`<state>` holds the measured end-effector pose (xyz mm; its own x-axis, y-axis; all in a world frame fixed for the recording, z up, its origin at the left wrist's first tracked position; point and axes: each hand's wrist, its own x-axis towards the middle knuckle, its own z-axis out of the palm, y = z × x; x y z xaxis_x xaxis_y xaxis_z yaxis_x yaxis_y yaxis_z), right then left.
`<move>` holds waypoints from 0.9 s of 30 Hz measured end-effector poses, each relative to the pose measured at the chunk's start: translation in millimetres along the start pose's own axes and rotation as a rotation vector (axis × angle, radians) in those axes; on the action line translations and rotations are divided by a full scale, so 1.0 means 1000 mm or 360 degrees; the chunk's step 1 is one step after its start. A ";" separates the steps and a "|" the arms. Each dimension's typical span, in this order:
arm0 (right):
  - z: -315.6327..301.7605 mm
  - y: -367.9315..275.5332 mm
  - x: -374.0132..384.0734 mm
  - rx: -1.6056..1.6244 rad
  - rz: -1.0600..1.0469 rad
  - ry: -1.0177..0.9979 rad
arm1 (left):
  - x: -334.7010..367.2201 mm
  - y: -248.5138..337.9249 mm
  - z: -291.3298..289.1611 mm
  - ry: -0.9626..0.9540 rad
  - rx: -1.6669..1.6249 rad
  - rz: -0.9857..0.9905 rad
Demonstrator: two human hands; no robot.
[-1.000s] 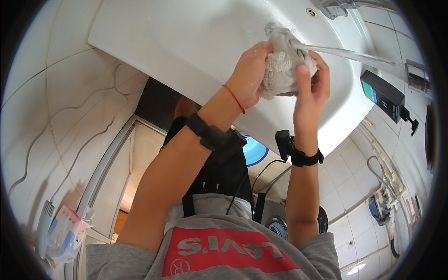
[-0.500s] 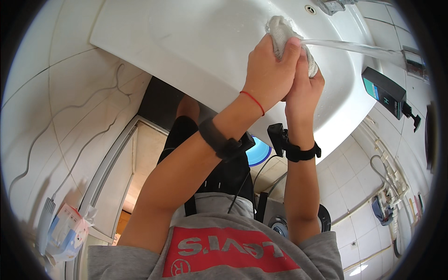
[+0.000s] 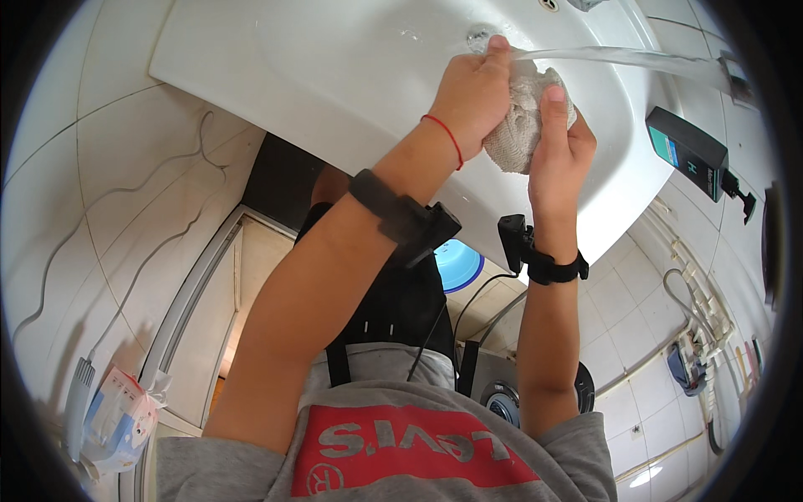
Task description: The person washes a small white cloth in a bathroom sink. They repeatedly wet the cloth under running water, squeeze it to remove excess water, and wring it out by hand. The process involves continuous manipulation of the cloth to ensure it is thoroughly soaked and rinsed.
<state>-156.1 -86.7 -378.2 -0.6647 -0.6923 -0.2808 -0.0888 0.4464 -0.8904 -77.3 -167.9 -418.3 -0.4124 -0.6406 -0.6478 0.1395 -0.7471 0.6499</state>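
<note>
A wet, light grey-beige knitted cloth is spread between my two hands over the white washbasin. My left hand grips its left edge, thumb up. On the other side, my right hand holds the right edge with the thumb pressed on top. A stream of water runs in from the right and reaches the cloth's upper end beside my left thumb. The fingers under the cloth are hidden. Past my left hand, the basin's drain shows in part.
A dark pump bottle stands at the basin's right. Below the basin are a blue tub and a front-loading washing machine. Thin cables run along the left wall, above a plastic pack.
My hands have moved apart, and the bunched cloth now lies opened out between them. My right hand has shifted slightly right; the cloth hangs lower, nearer to me.
</note>
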 end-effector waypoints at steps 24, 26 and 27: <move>-0.048 0.002 -0.041 -0.0054 -0.0192 -0.0352 | -0.046 0.039 -0.038 -0.0543 -0.1039 -0.0127; -0.047 0.007 -0.037 0.0081 -0.0107 -0.0563 | -0.048 0.037 -0.040 -0.0571 -0.0900 -0.0048; -0.045 0.010 -0.036 0.0082 -0.0111 -0.0558 | -0.050 0.036 -0.041 -0.0525 -0.0833 -0.0066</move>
<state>-166.6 -31.7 -360.3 -0.3629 -0.8763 -0.3169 -0.0815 0.3686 -0.9260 -14.8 -170.5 -378.7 -0.6721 -0.5828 -0.4569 0.5059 -0.8119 0.2914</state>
